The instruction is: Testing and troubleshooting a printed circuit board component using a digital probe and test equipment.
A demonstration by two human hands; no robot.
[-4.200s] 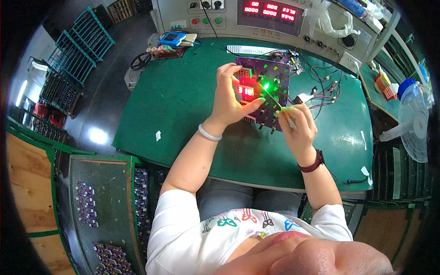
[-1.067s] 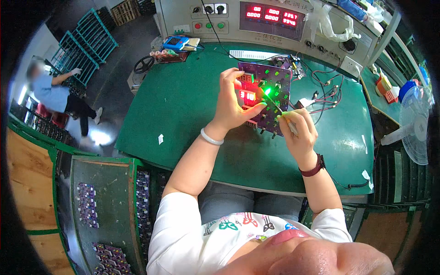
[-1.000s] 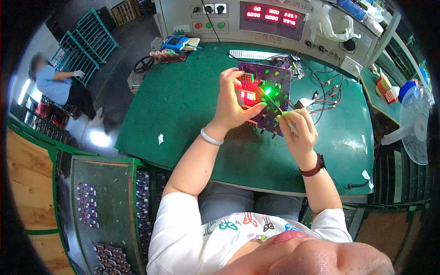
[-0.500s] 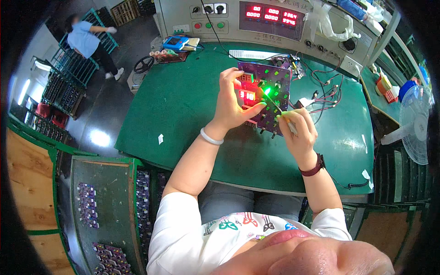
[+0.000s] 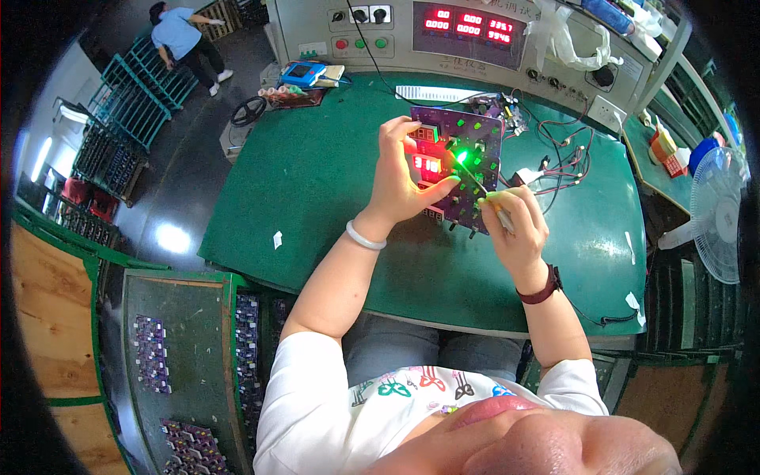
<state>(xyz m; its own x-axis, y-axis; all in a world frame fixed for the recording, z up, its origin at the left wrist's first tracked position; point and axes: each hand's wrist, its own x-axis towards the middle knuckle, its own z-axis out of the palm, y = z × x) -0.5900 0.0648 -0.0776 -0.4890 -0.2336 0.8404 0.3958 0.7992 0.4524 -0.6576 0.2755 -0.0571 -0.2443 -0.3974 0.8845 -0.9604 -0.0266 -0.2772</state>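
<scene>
My left hand [image 5: 397, 176] grips a purple circuit board [image 5: 489, 136] by its left side, fingers at the upper edge and behind, thumb across the front. The board is held tilted up above the green table. Red digit displays [image 5: 427, 165] and a bright green light [image 5: 462, 157] glow on its face, among several small green parts. My right hand [image 5: 518, 229] is closed around a slim screwdriver [image 5: 504, 218] with a pale handle. Its thin dark shaft slants up-left, with the tip at or close to the lit green spot; whether it touches cannot be made out.
Behind the green table [image 5: 309, 190] stands a grey test console [image 5: 388, 59] with lit red readouts. Wires [image 5: 574, 162] lie right of the board, and a blue meter [image 5: 302, 74] sits far left. A white fan [image 5: 719, 214] stands right; racks hold more boards [image 5: 152, 354]. A person [image 5: 184, 38] walks behind.
Both my hands, the board and the screwdriver have stayed in place. The person in the background has moved to the right and farther away, and a console readout has changed slightly.
</scene>
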